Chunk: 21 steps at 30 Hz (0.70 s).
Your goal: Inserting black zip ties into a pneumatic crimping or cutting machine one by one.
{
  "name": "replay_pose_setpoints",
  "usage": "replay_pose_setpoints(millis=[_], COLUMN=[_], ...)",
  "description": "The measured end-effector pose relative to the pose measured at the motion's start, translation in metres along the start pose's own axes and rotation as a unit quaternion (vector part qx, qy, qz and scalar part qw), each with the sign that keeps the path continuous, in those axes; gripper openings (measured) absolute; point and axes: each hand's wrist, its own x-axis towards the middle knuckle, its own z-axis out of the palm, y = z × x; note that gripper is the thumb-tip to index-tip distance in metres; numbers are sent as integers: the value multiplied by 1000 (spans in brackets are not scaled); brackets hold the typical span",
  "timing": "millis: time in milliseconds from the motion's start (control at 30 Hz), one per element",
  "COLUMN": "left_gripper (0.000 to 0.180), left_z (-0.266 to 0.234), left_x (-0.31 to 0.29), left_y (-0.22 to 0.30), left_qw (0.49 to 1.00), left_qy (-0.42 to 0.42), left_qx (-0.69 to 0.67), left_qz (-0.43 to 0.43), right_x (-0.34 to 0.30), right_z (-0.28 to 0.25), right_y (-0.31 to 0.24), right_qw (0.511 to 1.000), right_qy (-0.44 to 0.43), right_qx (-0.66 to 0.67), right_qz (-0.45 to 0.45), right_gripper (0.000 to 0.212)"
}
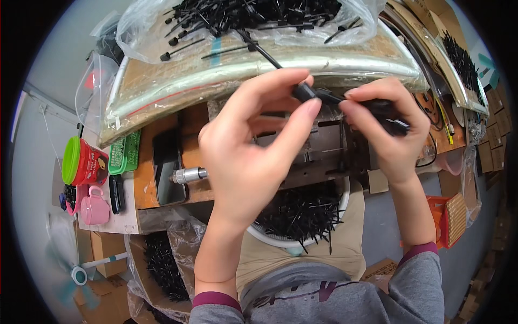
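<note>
Thumb and index finger of my left hand pinch a slim black stick-like part with a thicker end. Its thin stem slants up and away toward the pile. My right hand pinches a small black piece against that thicker end, its fingertips close to the left ones. More black pieces are tucked in the right palm. Under both hands is a dark metal fixture on the wooden bench. Beyond them, a heap of black stemmed parts lies on a plastic-wrapped tray.
A white-rimmed basin of black parts rests on my lap. On the left are a phone, a red tub, a green basket and a pink cup. A plastic-lined box stands lower left, an orange stool right.
</note>
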Motion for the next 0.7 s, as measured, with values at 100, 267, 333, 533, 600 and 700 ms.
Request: replay_pose_setpoints(millis=[100,267,333,533,600,700], left_gripper=[31,28,28,25,23,23], left_z=[-6,1,4,13,14,13], left_x=[-36,-98,-107,-107,-101,-94], left_y=[4,-20,-29,-29,-29,-29], left_qw=[993,955,935,869,860,863], left_qy=[-60,-133,-168,-200,-197,-198], left_qx=[95,258,306,443,462,453], left_qz=[21,57,62,93,94,103], right_x=[-15,-37,-44,-58,-58,-59], right_z=[-16,-31,-34,-34,-33,-31], right_y=[-7,-5,-7,-14,-17,-21], right_qw=[984,955,946,938,935,921], right_qy=[30,90,77,58,58,53], right_qx=[95,194,215,233,241,265], right_qz=[147,204,229,249,255,279], right_gripper=[12,21,19,19,19,16])
